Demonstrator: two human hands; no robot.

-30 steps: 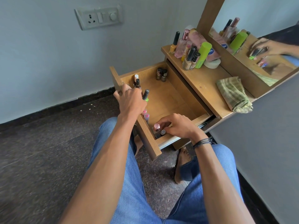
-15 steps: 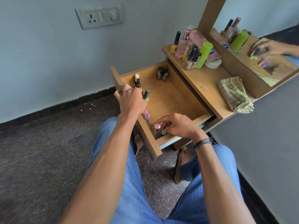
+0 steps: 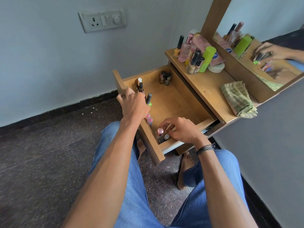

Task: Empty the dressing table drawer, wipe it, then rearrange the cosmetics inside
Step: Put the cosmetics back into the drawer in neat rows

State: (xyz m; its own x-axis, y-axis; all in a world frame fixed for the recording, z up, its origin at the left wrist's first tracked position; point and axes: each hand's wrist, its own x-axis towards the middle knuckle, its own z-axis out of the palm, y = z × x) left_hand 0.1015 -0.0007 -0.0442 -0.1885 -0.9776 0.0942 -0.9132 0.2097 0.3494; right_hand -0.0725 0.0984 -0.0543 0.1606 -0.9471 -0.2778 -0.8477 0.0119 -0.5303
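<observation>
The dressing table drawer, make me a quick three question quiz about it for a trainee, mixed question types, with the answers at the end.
1. True or false: the green checked cloth lies inside the drawer.
2. What does the left hand grip?
A. the drawer's front panel
B. the mirror frame
C. the cloth
3. Fill in: the right hand reaches among small bottles in the drawer's near ____ corner.

Key
1. False: it lies on the tabletop.
2. A
3. right, by the pink-capped bottle.
</observation>
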